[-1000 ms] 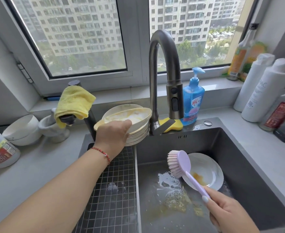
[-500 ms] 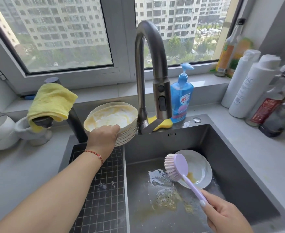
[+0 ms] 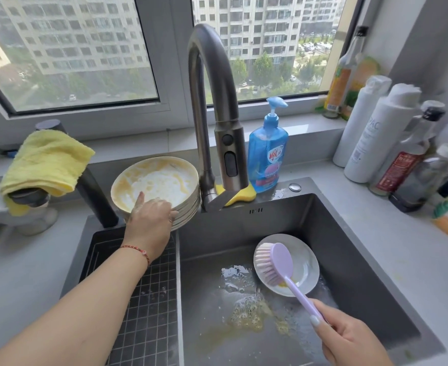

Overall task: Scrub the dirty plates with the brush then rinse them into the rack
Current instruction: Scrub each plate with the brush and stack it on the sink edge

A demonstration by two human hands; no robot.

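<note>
The left hand grips the top plate of a stack of plates at its near rim: the thumb lies on the plate's inside and the other fingers curl under the edge. This plate is smeared with yellow sauce and white foam. The stack stands at the back edge of the sink, just left of the tap, above the grid rack.

The right hand holds the purple handle of the brush, with the fingers wrapped around its end. The brush head, with pink and white bristles, hangs over the left part of a white plate which lies in the sink basin. This plate has a small yellow spot near the brush handle. Foam and yellowish dirty water lie on the basin floor beside it.

A blue soap bottle stands behind the sink, right of the tap. A yellow cloth hangs at the left, and some bottles stand on the tabletop at the right.
</note>
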